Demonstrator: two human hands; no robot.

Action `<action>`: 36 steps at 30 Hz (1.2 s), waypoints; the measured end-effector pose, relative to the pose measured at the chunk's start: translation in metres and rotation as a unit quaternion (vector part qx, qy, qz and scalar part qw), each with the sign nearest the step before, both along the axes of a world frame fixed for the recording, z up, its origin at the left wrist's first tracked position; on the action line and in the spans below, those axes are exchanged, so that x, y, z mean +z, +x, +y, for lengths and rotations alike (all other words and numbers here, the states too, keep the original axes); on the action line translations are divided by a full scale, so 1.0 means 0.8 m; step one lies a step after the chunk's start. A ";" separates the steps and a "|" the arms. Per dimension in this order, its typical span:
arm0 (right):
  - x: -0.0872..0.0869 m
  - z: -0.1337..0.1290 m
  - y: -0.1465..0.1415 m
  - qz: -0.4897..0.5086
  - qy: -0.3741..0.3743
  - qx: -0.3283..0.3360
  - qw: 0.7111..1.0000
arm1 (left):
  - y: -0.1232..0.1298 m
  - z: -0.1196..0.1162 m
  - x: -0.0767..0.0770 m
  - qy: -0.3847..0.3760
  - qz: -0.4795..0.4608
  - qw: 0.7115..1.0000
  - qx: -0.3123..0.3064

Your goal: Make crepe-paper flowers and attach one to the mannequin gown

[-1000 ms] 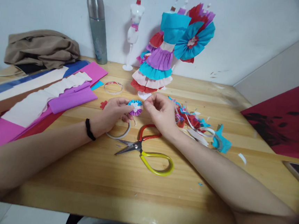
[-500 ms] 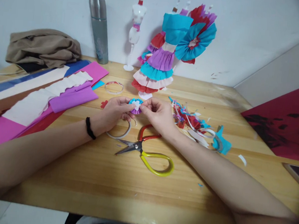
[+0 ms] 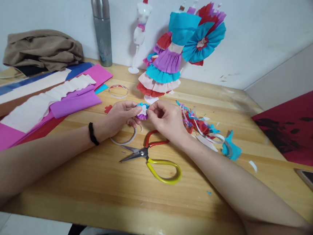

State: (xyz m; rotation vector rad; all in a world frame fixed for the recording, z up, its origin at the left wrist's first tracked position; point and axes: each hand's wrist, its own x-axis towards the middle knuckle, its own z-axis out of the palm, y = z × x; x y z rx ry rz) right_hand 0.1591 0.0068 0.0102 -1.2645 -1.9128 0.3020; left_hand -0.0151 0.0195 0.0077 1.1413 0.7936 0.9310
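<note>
A small pleated paper rosette (image 3: 143, 113), blue above and purple below with a white flower shape at its centre, is pinched in my left hand (image 3: 121, 115). My right hand (image 3: 166, 117) closes its thumb and forefinger at the rosette's right side; whatever lies between those fingertips is too small to make out. Below the hands, scissors (image 3: 143, 153) with one red and one yellow handle lie with blades apart. A roll of white tape (image 3: 128, 143) is beside the blades, partly under my left hand. Left of that hand is a red paper flower (image 3: 108, 109).
Several paper-dressed mannequins (image 3: 168, 62) and a bare one (image 3: 141, 24) stand by the wall, near a flask (image 3: 102, 36). Coloured paper sheets (image 3: 75, 101) and a brown cloth (image 3: 43, 49) lie left. Paper scraps (image 3: 199, 126) lie right; a phone-like object (image 3: 312, 182) is at the edge.
The whole view has shifted slightly. My right fingertips have moved a little at the rosette's right edge; my left hand keeps the same hold.
</note>
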 end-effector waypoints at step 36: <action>0.019 0.005 0.007 0.029 -0.095 0.029 0.995 | -0.007 0.006 -0.002 0.047 0.062 0.997 -0.024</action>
